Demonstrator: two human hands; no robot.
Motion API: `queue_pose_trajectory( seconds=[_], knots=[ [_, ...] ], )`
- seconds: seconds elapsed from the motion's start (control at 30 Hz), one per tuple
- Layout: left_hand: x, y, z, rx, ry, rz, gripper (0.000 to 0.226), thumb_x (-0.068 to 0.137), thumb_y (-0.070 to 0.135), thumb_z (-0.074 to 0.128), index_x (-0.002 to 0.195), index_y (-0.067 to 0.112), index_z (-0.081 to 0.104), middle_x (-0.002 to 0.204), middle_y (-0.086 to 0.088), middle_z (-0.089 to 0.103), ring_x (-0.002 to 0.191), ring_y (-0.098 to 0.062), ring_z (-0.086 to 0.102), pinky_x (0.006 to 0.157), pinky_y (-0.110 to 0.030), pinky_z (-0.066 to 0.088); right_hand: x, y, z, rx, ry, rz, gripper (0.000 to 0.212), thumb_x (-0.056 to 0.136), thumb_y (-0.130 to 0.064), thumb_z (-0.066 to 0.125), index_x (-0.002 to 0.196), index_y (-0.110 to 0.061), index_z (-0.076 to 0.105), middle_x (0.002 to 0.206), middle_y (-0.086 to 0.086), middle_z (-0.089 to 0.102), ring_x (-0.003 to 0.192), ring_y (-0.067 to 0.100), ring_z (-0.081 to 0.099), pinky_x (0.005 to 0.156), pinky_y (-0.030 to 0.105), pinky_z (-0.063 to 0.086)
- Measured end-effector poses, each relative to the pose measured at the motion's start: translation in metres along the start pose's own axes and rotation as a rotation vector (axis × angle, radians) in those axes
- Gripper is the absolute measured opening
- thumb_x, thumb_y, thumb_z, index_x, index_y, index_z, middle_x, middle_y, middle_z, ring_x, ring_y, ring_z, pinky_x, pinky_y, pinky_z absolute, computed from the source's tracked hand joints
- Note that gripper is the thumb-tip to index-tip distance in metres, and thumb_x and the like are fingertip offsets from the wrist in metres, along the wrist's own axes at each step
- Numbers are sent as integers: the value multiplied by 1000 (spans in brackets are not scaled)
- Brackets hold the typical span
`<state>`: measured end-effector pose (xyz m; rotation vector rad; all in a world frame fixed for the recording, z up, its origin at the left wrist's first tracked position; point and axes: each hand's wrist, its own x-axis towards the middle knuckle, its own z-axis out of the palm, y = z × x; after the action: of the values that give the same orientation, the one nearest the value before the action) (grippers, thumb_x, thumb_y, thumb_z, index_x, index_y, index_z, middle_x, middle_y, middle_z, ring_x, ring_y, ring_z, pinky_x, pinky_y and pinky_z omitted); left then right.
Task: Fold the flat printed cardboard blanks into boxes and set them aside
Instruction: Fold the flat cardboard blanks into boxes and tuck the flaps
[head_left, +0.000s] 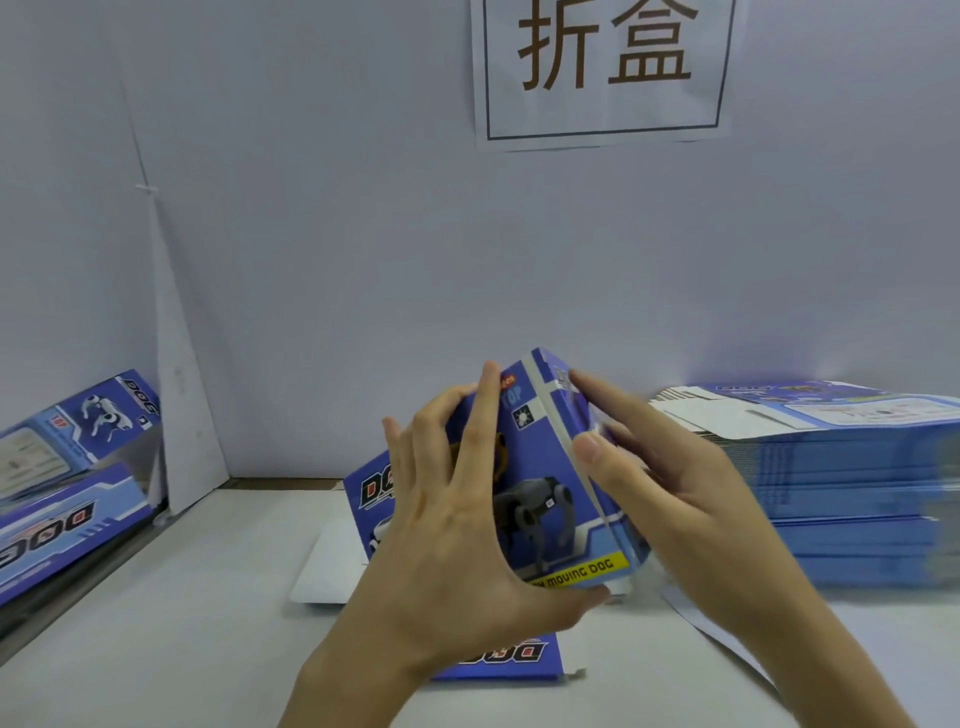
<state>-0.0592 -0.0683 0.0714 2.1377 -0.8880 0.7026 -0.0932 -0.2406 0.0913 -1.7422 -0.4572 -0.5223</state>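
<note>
White tabletop (208, 597), plain wall behind. Between my hands, half-formed box (545, 493), flaps unclosed: left hand (457, 519) grips front panel, thumb hooked under bottom edge; right hand (665, 483) presses side panel, fingers straight. Far left of fingers, finished boxes (78, 467); just right, tall stack of flat blanks (857, 493), so most work left

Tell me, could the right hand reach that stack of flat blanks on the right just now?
Probably yes: the stack sits right beside the right hand with nothing between, though that hand is busy pressing on the box.
</note>
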Motion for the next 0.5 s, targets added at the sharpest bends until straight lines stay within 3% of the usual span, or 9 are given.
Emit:
queue_pose_trajectory(
  seconds=[0.07, 0.13, 0.2, 0.27, 0.4, 0.5],
  knots=[
    [1, 0, 0, 27, 23, -2, 131, 47, 76, 67, 140, 52, -22, 137, 25, 3, 140, -8, 13, 115, -56, 23, 0, 1, 9, -27, 11, -36, 42, 89, -46, 52, 131, -51, 53, 133, -16, 60, 128, 10, 53, 102, 46, 48],
    [1, 1, 1, 73, 45, 12, 130, 47, 77, 64, 142, 49, -20, 138, 22, 7, 138, -6, 11, 116, -58, 18, 0, 4, 16, -36, 7, -49, 45, 91, -45, 46, 137, -46, 50, 141, -22, 51, 138, 6, 41, 109, 46, 40],
    [1, 0, 2, 132, 72, 24, 130, 49, 79, 62, 146, 42, -15, 140, 15, 11, 136, -9, 13, 115, -60, 17, 0, 5, 19, -41, 6, -53, 47, 92, -43, 44, 139, -42, 48, 143, -22, 49, 138, 5, 40, 111, 44, 38],
    [1, -2, 3, 198, 88, 34, 131, 49, 80, 61, 148, 38, -13, 141, 8, 13, 138, -11, 12, 117, -59, 6, -2, 5, 21, -37, 6, -55, 48, 92, -44, 45, 140, -43, 47, 143, -21, 50, 136, 6, 43, 110, 43, 40],
    [2, -3, 3, 299, 77, 122, 129, 53, 78, 58, 152, 26, -6, 144, 2, 15, 141, -12, 11, 115, -57, 3, -5, 3, 26, -127, 29, -96, 55, 88, -53, 50, 140, -60, 31, 147, -28, 40, 139, 3, 37, 110, 42, 40],
    [3, -1, -1, 315, 78, 148, 125, 55, 78, 54, 152, 22, -1, 142, -2, 20, 141, -17, 18, 115, -57, 2, -5, 2, 31, -177, 68, -125, 58, 89, -42, 51, 140, -60, 29, 148, -28, 37, 140, 3, 34, 111, 40, 39]
  ],
)
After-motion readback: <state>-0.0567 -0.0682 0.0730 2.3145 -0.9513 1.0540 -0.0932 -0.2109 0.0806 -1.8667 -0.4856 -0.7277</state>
